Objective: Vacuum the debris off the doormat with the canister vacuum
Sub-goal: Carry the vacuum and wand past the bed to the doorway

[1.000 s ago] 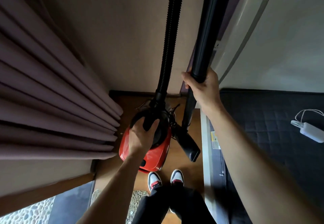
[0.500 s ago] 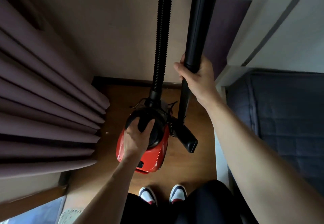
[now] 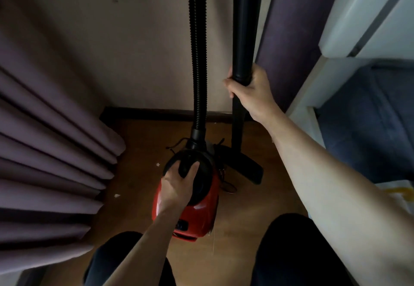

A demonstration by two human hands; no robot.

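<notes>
Both hands on the canister vacuum

The left hand reaches down, fingers curled into the black handle atop the red canister vacuum on the wood floor. The right hand, arm raised, clamps the upright black wand, beside the ribbed hose.

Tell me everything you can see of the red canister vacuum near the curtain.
The glossy red plastic canister vacuum is low by the brown wooden floor; whether it rests there or is lifted I cannot tell. Its rounded black top has a handle, which the left hand grips. A ribbed black hose rises from its far end out of view. The right hand holds its black rigid wand, upright beside it.
</notes>
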